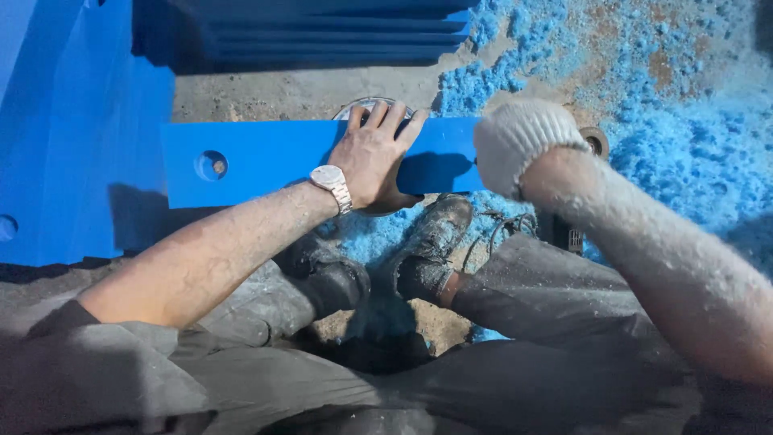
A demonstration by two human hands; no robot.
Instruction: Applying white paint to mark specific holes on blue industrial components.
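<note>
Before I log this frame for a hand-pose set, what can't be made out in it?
Head view only:
- Right hand: gloved and motion-blurred, so its grip cannot be read.
- Round object behind the blue plate: mostly hidden by the plate and the left hand.
- Dark tool near the right wrist: hidden by the forearm.

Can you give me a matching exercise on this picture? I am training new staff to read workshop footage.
Things:
1. left hand
2. right hand
3. round hole
4. blue powder

Descriptions:
A. spread over the floor at right
B. bare, with a wristwatch, flat on the blue bar
C. near the bar's left end
D. in a white knitted glove, at the bar's right end

Pairs: 1-B, 2-D, 3-C, 4-A
</note>
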